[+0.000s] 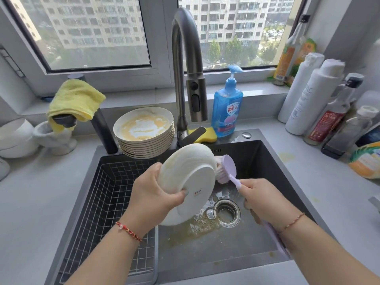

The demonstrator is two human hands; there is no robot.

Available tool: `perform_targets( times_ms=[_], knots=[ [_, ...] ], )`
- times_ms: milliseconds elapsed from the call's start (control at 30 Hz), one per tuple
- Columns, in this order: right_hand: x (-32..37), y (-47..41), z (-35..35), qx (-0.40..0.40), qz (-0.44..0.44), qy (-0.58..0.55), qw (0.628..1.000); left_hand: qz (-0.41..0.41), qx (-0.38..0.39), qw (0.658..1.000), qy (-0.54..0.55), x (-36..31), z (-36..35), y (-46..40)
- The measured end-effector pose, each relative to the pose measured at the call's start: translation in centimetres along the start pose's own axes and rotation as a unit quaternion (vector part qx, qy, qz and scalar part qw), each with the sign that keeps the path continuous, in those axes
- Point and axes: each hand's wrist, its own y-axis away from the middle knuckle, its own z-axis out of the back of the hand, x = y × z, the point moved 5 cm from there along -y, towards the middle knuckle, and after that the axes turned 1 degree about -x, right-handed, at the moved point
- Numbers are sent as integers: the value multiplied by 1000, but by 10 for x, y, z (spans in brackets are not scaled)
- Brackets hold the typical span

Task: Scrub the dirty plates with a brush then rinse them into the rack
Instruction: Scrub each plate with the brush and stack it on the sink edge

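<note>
Wire rack (107, 202) sits in the sink's left half. Stack of dirty plates (144, 132) on the sink's back edge, left of the faucet (183, 64). Left hand (152, 194) holds a white plate (189, 186) tilted over the sink (267, 161), fingers curled round its rim. Right hand (265, 200) grips a lilac brush (226, 169), fingers wrapped round the handle, bristles touching the plate's far side. Soap bottle (227, 105) on the bench behind.

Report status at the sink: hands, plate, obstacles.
Left hand grips plate over sink. Right hand holds brush, bristles on plate's face. Rack empty, path unobstructed.
</note>
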Motion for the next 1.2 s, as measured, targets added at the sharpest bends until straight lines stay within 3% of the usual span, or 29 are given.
perform_targets(
  times_ms=[100,233,400,533,633,700,800,867,1033,1200],
  knots=[
    [5,4,-2,-7,25,-13,1000,-5,4,1000,-18,2,-1,-4],
    [45,30,-5,19,140,-9,990,3,19,999,-41,6,-8,-7],
    [68,66,-28,54,224,158,960,22,-15,999,-45,7,-20,-12],
    [58,42,-16,31,188,93,977,37,19,999,6,16,-14,-10],
    [28,6,-8,-16,98,35,994,37,4,998,47,20,-6,-9],
    [5,-9,-17,12,21,-10,1000,46,-20,996,77,22,-2,-10],
    [-18,-12,-42,72,-89,-193,974,65,-49,988,133,26,3,-12],
    [-25,-12,-54,64,-123,-281,950,82,-63,977,187,29,3,-11],
    [-21,-17,-75,71,-112,-388,912,109,-70,930,345,31,-11,-10],
    [-23,-19,-70,32,-98,-410,906,107,-42,923,367,31,-15,-9]
  ],
)
